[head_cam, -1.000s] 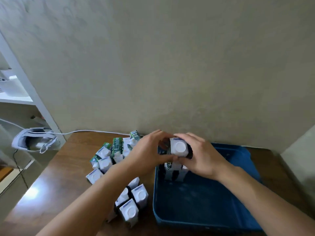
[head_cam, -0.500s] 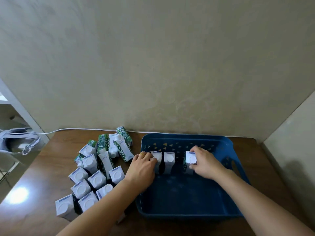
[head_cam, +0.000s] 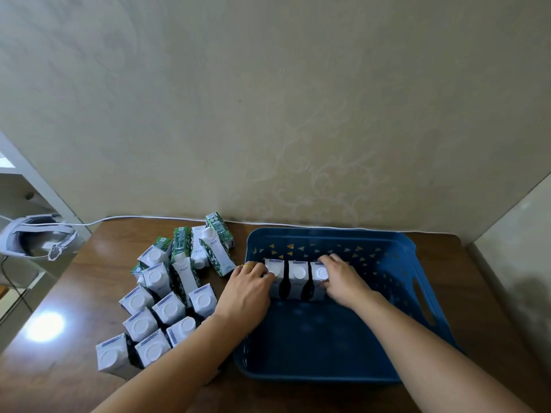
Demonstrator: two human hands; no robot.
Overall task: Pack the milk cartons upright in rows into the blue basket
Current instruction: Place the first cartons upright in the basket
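Cut off at the lower edge: both forearms, and the near right corner of the blue basket (head_cam: 387,242) behind the right forearm. Hidden: fingertips of the left hand (head_cam: 247,289) behind the leftmost carton, and the lower bodies of the three cartons in the basket (head_cam: 298,278) in shadow. Print on the cartons too small to read.

Across the upper two thirds of the frame, a beige wall (head_cam: 268,99) with a faint scroll pattern; at right, a second wall face meeting it. Along the bottom third, a glossy brown wooden table (head_cam: 74,293), a bright light reflection at lower left. At far left, a white shelf upright (head_cam: 44,189) and a grey-white object hard to identify. Along the wall foot, a thin white cable (head_cam: 149,217).

Right of centre, the blue basket flat on the table, perforated walls, handle slot on the right side. In its far left part, three cartons upright in one row, white caps up, close together. Left-hand grip curled on the leftmost carton, a gold ring on one finger; right hand (head_cam: 343,278) grasping the rightmost carton from its right side.

Left of the basket, the loose cartons (head_cam: 167,308) on the table: the nearer ones upright in a cluster, several farther ones tipped over showing green sides, just beside the basket's left wall.
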